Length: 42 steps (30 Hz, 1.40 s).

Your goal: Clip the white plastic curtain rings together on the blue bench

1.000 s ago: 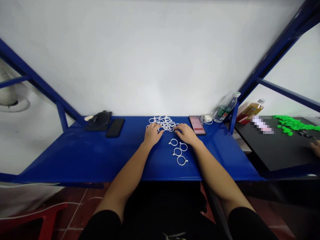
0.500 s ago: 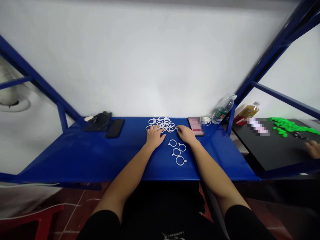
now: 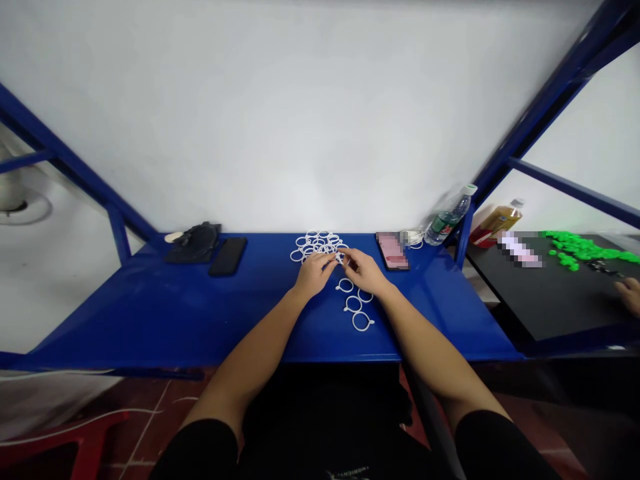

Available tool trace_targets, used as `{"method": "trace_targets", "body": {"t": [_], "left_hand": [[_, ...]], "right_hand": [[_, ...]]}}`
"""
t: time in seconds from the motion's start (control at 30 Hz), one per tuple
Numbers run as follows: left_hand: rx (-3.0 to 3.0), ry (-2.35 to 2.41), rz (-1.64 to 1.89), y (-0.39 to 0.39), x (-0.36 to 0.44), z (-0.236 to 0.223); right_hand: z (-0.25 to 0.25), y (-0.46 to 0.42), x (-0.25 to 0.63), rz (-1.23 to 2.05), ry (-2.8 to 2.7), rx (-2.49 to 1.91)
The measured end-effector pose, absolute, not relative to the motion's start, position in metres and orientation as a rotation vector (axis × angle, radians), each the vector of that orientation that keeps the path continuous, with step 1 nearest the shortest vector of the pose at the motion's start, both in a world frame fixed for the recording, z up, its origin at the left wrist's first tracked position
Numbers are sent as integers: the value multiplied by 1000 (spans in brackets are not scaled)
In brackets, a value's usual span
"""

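Observation:
My left hand (image 3: 313,275) and my right hand (image 3: 365,272) meet over the table in front of a pile of white curtain rings (image 3: 318,243). The fingertips of both are closed on a small white curtain ring (image 3: 339,258), mostly covered by the fingers. Just below my right hand, several loose rings lie flat on the blue table, each with a small eyelet; one of these rings (image 3: 353,312) is near the middle of the group.
On the blue table (image 3: 165,313) lie a black phone (image 3: 228,257) and a dark plastic bag (image 3: 197,243), left. A pink-screened phone (image 3: 393,252), white cable (image 3: 414,239) and water bottle (image 3: 445,223) stand right. Another person's hand (image 3: 629,293) is by green pieces (image 3: 583,247).
My hands have come together from either side of the pile and now both grip a white curtain ring between them. The loose rings have stayed where they were.

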<state>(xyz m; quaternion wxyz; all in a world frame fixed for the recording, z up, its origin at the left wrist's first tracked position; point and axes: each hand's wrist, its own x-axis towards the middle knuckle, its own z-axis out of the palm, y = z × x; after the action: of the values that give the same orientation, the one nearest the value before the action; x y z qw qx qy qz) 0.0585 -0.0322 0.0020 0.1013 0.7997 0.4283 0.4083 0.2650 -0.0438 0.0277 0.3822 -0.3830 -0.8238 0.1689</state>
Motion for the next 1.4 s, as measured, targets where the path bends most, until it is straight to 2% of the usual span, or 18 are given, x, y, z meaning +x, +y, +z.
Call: {"method": "trace_targets", "body": {"t": [0.47,1.0,1.27,1.4], "left_hand": [[2333,1268,1291,-35,60,3],[2408,1281,1205,-35,69,3],[2484,1293,1044,-29,67,-4],[2538,1538,971,-30,66,-6]], "right_hand": [[27,-40,265,348,-2054,-875],[31,-37,263,524,-2058,-912],[30,-33,274,399,-2230,-1129],[32,-33,282,343,-2365,-1276]]}}
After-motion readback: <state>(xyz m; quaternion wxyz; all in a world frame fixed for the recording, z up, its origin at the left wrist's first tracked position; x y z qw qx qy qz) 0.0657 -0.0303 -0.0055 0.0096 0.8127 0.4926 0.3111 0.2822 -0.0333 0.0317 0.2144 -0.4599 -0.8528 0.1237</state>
